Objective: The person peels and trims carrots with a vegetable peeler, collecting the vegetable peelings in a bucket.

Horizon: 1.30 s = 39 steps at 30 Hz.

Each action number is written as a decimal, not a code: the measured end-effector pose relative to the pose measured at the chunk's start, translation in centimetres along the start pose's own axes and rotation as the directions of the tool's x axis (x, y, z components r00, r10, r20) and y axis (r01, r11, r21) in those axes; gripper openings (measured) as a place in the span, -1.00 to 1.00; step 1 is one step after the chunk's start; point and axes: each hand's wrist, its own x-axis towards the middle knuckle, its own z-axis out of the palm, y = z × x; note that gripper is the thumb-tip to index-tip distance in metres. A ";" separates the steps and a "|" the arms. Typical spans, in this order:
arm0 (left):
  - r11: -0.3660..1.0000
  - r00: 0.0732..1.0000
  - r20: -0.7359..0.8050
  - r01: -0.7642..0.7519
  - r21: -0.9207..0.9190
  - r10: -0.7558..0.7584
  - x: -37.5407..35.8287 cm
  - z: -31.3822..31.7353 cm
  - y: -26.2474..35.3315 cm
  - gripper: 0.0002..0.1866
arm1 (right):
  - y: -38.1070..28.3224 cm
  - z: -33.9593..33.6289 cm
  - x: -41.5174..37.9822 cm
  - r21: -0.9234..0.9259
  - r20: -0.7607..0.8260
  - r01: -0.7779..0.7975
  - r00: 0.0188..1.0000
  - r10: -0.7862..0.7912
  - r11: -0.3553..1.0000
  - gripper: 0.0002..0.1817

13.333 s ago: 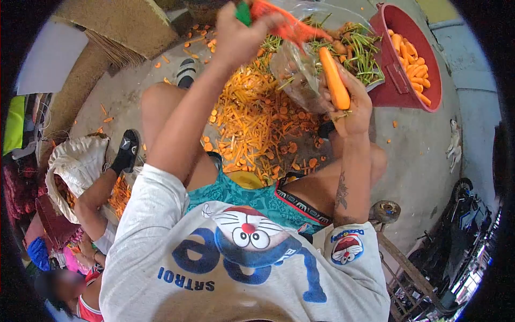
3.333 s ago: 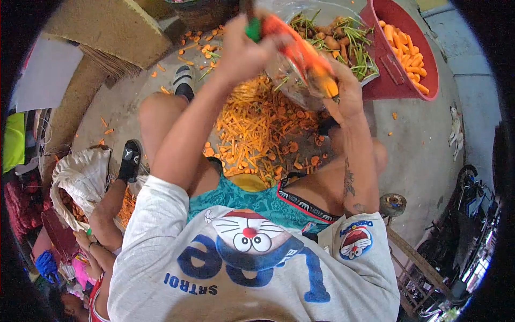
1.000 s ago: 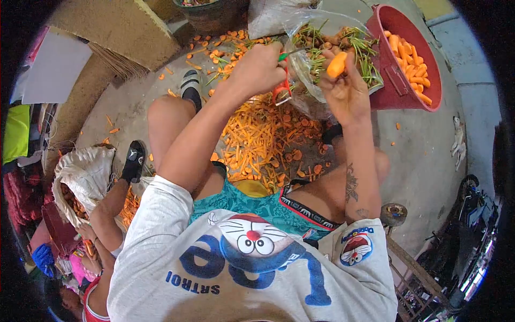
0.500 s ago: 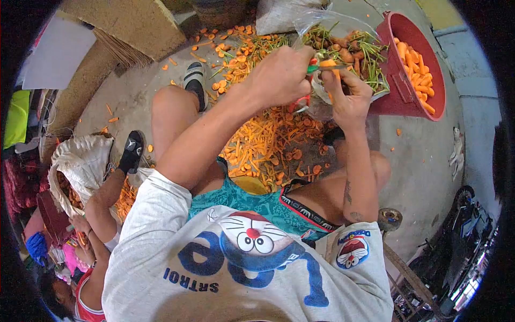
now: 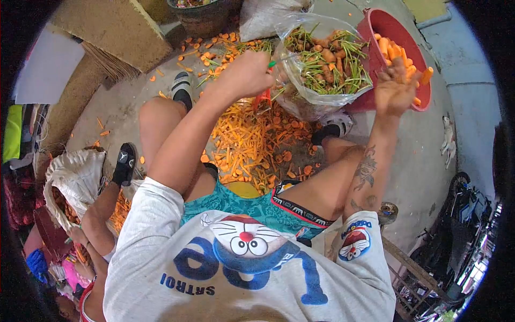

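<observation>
My left hand (image 5: 248,74) is closed around a green-handled knife (image 5: 272,64), its thin blade pointing toward the bag. A clear plastic bag (image 5: 343,99) full of unpeeled carrots (image 5: 328,56) with green stalks stands just right of it. My right hand (image 5: 396,90) is over the near rim of a red tub (image 5: 370,27), palm up and fingers spread. Beside its fingertips is a peeled orange carrot (image 5: 427,75), with more peeled carrots (image 5: 396,52) in the tub. Peel strips and cut slices (image 5: 247,137) cover the floor between my legs.
A dark bucket (image 5: 201,20) and a white sack (image 5: 268,19) stand at the back. At lower left, another person's arm (image 5: 96,252) is near an open white sack (image 5: 75,174). A wheeled metal frame (image 5: 407,263) and a motorcycle (image 5: 466,231) are at right.
My right hand has moved right from the knife to the tub and opened beside a carrot. My left hand has drawn left with the knife. The bag is now fully exposed.
</observation>
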 end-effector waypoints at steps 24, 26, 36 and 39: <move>0.999 0.994 -0.103 -0.038 0.004 0.038 -0.5 -0.4 -1.6 -0.72 | 17.4 0.6 -2.5 -0.766 -0.190 0.092 0.913 0.360 -0.637 -0.40; 0.999 0.992 -0.118 -0.045 0.014 0.046 -0.7 -0.8 -1.5 -0.72 | 16.5 1.4 -2.1 -0.796 -0.178 0.078 0.917 0.356 -0.601 -0.44; 1.000 0.990 -0.140 -0.025 0.017 0.027 -0.7 -1.3 -1.7 -0.74 | 9.4 4.6 -3.2 -0.790 0.145 0.072 0.987 0.072 0.608 -0.62; 0.999 0.985 -0.167 -0.043 0.029 0.047 -0.5 -0.7 -1.1 -0.73 | 10.6 4.7 -4.8 -0.187 -0.083 -0.316 0.948 0.306 0.930 -0.60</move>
